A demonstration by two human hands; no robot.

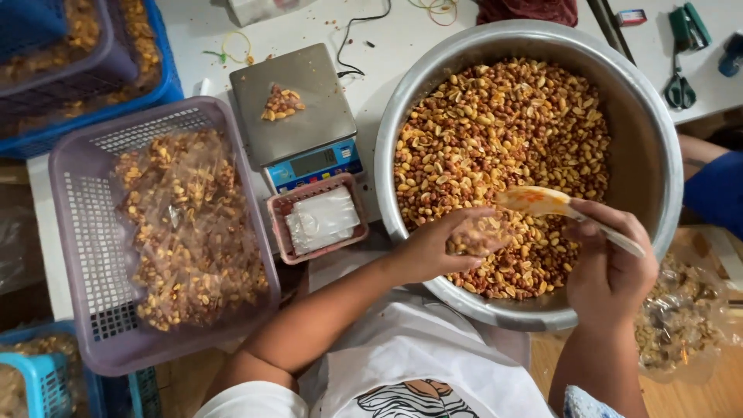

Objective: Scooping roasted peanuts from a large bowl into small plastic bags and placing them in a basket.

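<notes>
Two hands work over the near rim of a big metal basin (pixel 650 178) heaped with a roasted nut and bean mix (pixel 503 147). The left hand (pixel 441 251) has its grip closed around a small clear bag (pixel 484 232), partly filled and held low over the mix. The right hand (pixel 607 271) is clamped on the handle of a pale scoop (pixel 542 201), whose bowl sits just beside the bag's mouth.

Left of the basin, on the white surface (pixel 193 35), a small pink tray (pixel 279 232) holds a stack of empty clear bags (pixel 321 220). Beyond it stands a digital scale (pixel 290 112) with a small heap of mix on its plate. A lilac basket (pixel 73 232) alongside carries filled bags. Farther off lie blue crates (pixel 159 77), green-handled scissors (pixel 681 85) and loose rubber bands (pixel 236 46).

The likely risk is spillage: the bag's mouth looks slack and narrow against the scoop, so a tilt a little off line could send nuts over the fingers and back into the basin, or over its near rim. A thin bag pinched by one hand could also slip as it grows heavier.
</notes>
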